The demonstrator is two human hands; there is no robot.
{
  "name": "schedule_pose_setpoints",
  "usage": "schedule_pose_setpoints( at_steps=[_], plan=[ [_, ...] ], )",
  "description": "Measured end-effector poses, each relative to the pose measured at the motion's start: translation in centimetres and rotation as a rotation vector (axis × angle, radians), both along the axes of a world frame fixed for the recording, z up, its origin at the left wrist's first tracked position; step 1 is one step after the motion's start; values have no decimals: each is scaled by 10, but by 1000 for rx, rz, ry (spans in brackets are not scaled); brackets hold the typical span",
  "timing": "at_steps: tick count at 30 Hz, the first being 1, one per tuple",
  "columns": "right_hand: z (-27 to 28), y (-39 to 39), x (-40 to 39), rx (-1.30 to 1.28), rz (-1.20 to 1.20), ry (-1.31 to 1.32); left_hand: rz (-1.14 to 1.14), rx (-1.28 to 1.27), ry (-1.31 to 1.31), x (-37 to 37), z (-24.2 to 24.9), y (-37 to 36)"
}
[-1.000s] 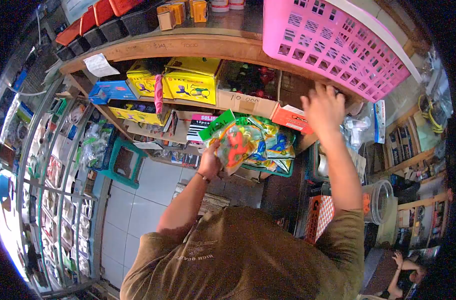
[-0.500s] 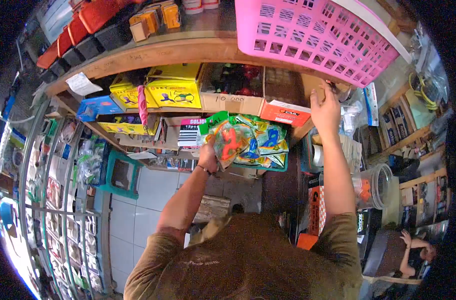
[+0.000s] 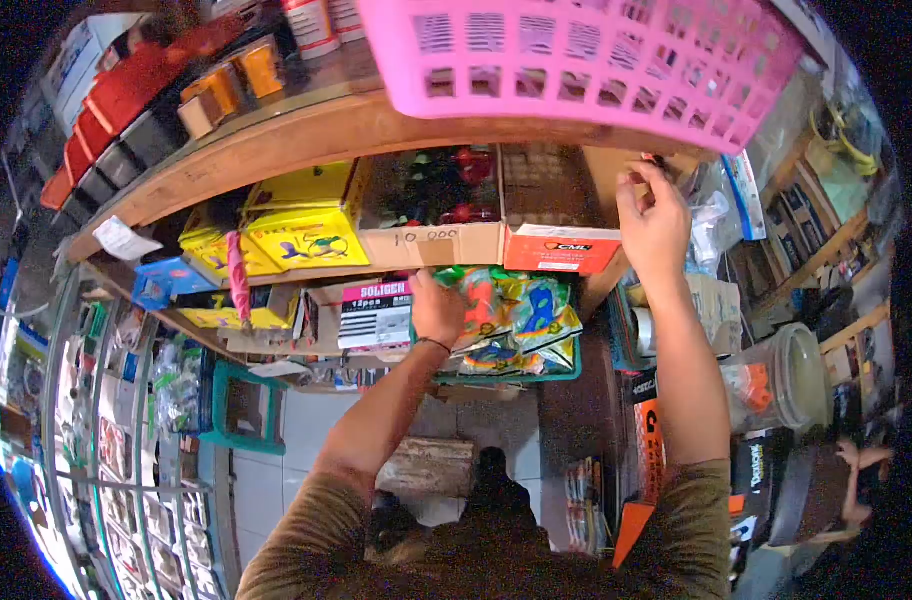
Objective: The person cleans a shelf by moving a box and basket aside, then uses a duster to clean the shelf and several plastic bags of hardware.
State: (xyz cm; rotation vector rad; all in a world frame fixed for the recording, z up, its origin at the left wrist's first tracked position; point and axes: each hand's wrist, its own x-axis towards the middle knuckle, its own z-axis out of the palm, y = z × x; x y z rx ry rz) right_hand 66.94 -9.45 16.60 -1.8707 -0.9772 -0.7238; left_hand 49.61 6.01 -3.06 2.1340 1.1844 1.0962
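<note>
My left hand (image 3: 439, 308) is at the left end of a green tray (image 3: 521, 377) filled with clear plastic packets (image 3: 539, 308) holding red and blue pieces. Its fingertips are hidden among the packets, beside one with a red-orange piece (image 3: 483, 298). A white and pink box marked SOLIGEN (image 3: 374, 315) sits just left of it. My right hand (image 3: 653, 220) is raised at the shelf's right end with fingers curled together, a small dark thing showing at the fingertips; I cannot tell what it is. An orange CML box (image 3: 563, 248) lies to its left.
A pink perforated basket (image 3: 576, 75) overhangs the wooden shelf edge (image 3: 306, 150). Yellow boxes (image 3: 306, 235) and a carton marked 10 000 (image 3: 416, 246) fill the shelf below. A clear jar (image 3: 781, 375) stands right; a green stool (image 3: 244, 410) is lower left. Another person's arm (image 3: 854, 480) shows far right.
My left hand has lowered the packet with the red-orange piece onto the others in the tray. My right hand stays by the shelf end, its fingers more curled. The view has shifted.
</note>
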Motion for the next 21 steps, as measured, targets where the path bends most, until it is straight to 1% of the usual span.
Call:
schedule_pose_setpoints(
  at_steps=[1, 2, 3, 5, 6, 7, 8, 9, 11, 13, 14, 15, 16, 17, 19, 21],
  plan=[
    [-2, 2, 0, 38, -31, 4, -17, 16, 1, 0, 10, -4],
    [-6, 4, 7, 115, -75, -125, 9, 88, 76, -3, 16, -7],
    [-7, 4, 7, 118, -91, -120, 38, 153, 153, -7, 19, -14],
    [-2, 8, 3, 116, -202, -140, 95, 394, 107, -17, 24, -22],
    [-2, 10, 5, 181, -212, -118, 107, 477, 5, -22, 22, -28],
    [-2, 12, 8, 194, -225, -117, 118, 558, -102, -28, 22, -34],
    [0, 13, 11, 202, -203, -76, -41, 708, -175, -36, 26, -37],
    [0, 13, 12, 205, -183, -29, -183, 840, -206, -35, 48, -44],
    [1, 13, 16, 205, -216, -28, -424, 821, -217, -12, 97, -51],
    [-1, 14, 19, 268, -171, -93, -619, 752, -251, 29, 144, -47],
    [-4, 14, 21, 303, -148, -108, -626, 756, -249, 43, 143, -36],
    [-4, 14, 21, 304, -153, -104, -716, 656, -138, 54, 141, -27],
    [-3, 15, 19, 359, -192, -143, -802, 553, -30, 61, 138, -22],
    [-1, 15, 19, 412, -235, -184, -810, 553, -35, 62, 135, -19],
    [-5, 17, 21, 429, -219, -188, -800, 564, 38, 54, 142, -22],
    [-7, 18, 22, 453, -189, -282, -827, 606, 55, 49, 149, -31]
  ],
)
